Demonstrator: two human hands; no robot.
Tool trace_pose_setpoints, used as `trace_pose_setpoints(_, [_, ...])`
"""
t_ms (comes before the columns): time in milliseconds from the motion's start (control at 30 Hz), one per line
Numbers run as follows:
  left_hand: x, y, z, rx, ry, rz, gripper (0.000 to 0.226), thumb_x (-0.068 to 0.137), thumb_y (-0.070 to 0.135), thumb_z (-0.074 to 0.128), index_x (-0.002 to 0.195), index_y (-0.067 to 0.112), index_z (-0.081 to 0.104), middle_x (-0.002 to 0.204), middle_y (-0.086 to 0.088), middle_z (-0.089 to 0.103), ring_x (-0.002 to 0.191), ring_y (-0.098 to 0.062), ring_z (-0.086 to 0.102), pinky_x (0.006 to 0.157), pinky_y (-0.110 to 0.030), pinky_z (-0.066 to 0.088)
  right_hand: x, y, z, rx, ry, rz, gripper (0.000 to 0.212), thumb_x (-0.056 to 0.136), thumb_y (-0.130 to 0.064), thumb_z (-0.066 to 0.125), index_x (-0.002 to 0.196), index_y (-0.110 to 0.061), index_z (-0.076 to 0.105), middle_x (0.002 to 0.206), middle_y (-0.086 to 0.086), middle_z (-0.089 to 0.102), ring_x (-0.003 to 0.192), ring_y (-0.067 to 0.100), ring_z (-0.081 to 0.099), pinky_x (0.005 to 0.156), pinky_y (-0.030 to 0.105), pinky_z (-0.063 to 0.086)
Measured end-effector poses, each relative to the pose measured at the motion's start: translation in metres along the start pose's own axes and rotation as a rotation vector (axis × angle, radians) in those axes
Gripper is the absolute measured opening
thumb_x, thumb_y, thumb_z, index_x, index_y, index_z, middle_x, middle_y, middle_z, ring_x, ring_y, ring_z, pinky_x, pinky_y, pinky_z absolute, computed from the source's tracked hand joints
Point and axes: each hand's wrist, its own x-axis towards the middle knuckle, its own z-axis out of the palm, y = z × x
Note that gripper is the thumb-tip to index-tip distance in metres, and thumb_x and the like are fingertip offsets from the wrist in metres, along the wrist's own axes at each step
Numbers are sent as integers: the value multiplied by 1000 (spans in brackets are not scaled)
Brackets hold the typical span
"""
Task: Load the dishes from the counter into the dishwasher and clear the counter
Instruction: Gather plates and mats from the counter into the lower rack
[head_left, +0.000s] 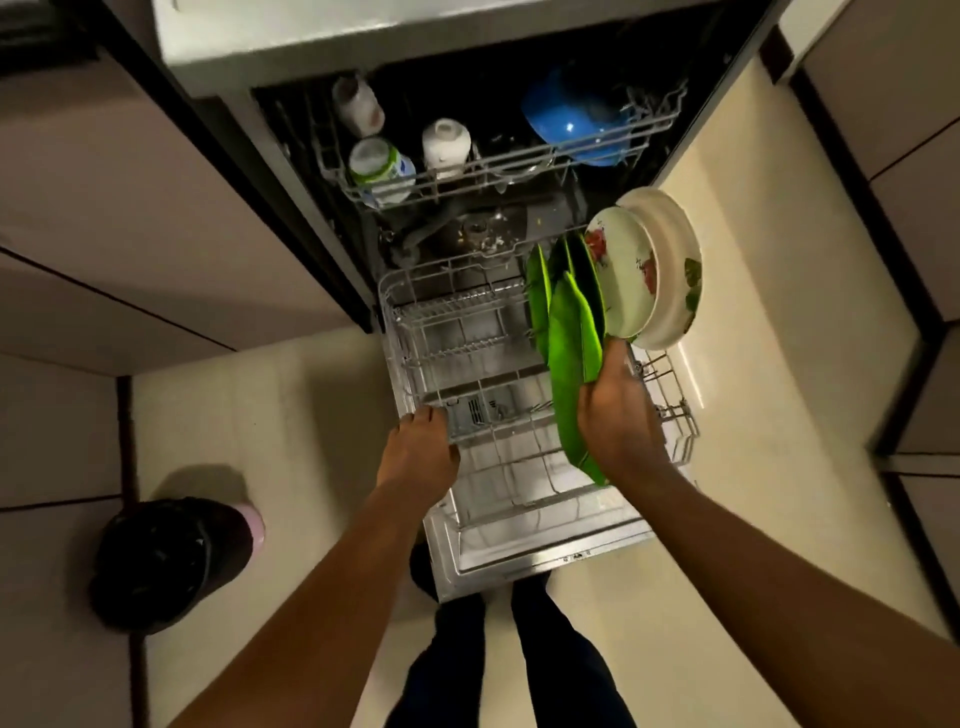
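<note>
The dishwasher stands open with its lower rack (457, 332) pulled out over the door. My right hand (621, 415) grips a green plate (569, 374) standing on edge at the rack's right side. More green plates (540, 291) stand behind it. Two white floral dishes (649, 270) stand on edge at the rack's far right, beside the green plates. My left hand (421, 447) rests on the rack's near left wire with fingers curled over it. The upper rack (498, 166) holds a blue bowl (571, 124), a white cup (445, 145) and two bottles (379, 171).
A black bin with a pink rim (171, 561) stands on the floor at the left. Cabinet fronts (104, 218) flank the dishwasher on both sides. My legs are below the open door (545, 545). Pale floor tiles (753, 467) lie to the right.
</note>
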Motion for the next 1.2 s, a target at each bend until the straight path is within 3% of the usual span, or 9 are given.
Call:
trace_pose_setpoints(167, [95, -21, 41, 64, 17, 1, 52, 97, 25, 49, 143, 8, 33, 142, -14, 40, 128, -30, 42, 104, -40, 37, 90, 17, 65, -59, 8, 2, 40, 98, -7, 38, 138, -8, 29, 96, 14, 56, 83, 28, 56, 71, 33, 38])
trace_pose_setpoints(300, [176, -38, 68, 76, 77, 9, 58, 93, 25, 55, 143, 5, 33, 142, -17, 40, 129, -34, 40, 105, -42, 37, 152, 31, 117, -116, 37, -22, 48, 101, -8, 29, 149, -9, 24, 135, 22, 47, 109, 38, 57, 91, 40, 42])
trace_pose_setpoints(433, [233, -46, 90, 41, 64, 30, 66, 91, 25, 60, 146, 3, 29, 145, -19, 37, 132, -35, 38, 108, -42, 35, 196, 41, 160, -187, 14, -17, 47, 100, -4, 34, 146, -10, 27, 134, 18, 47, 110, 39, 57, 84, 37, 41])
trace_pose_setpoints(600, [275, -55, 115, 57, 10, 17, 73, 92, 30, 59, 149, 4, 22, 152, -18, 29, 139, -34, 29, 111, -45, 30, 225, 50, 187, -248, -46, 18, 59, 96, 0, 43, 150, -10, 20, 142, 18, 43, 122, 37, 51, 98, 38, 41])
trace_pose_setpoints(767, [287, -68, 136, 104, -36, 56, 77, 93, 29, 58, 152, 4, 15, 157, -17, 21, 144, -32, 22, 118, -43, 21, 245, 51, 207, -243, 19, 7, 39, 96, -3, 42, 135, -8, 33, 131, 16, 48, 112, 38, 57, 86, 39, 43])
trace_pose_setpoints(967, [281, -69, 146, 127, 29, 90, 88, 90, 27, 62, 153, 5, 6, 156, -16, 21, 142, -33, 22, 119, -42, 18, 271, 38, 220, -294, 24, 81, 43, 100, -5, 40, 141, -4, 27, 139, 17, 42, 119, 32, 55, 80, 31, 40])
trace_pose_setpoints(1100, [283, -71, 153, 130, 48, 88, 92, 88, 28, 64, 153, 4, 3, 156, -17, 19, 142, -34, 21, 120, -44, 15, 282, 38, 229, -293, -53, 118, 38, 100, -5, 37, 137, -7, 32, 134, 18, 52, 122, 36, 52, 93, 38, 44])
trace_pose_setpoints(1200, [284, -71, 155, 157, 72, 102, 96, 86, 31, 66, 153, 4, 3, 154, -16, 22, 141, -34, 23, 119, -45, 16, 282, 47, 239, -349, -121, 94, 54, 100, -4, 40, 149, -7, 18, 135, 20, 52, 124, 38, 51, 97, 42, 43])
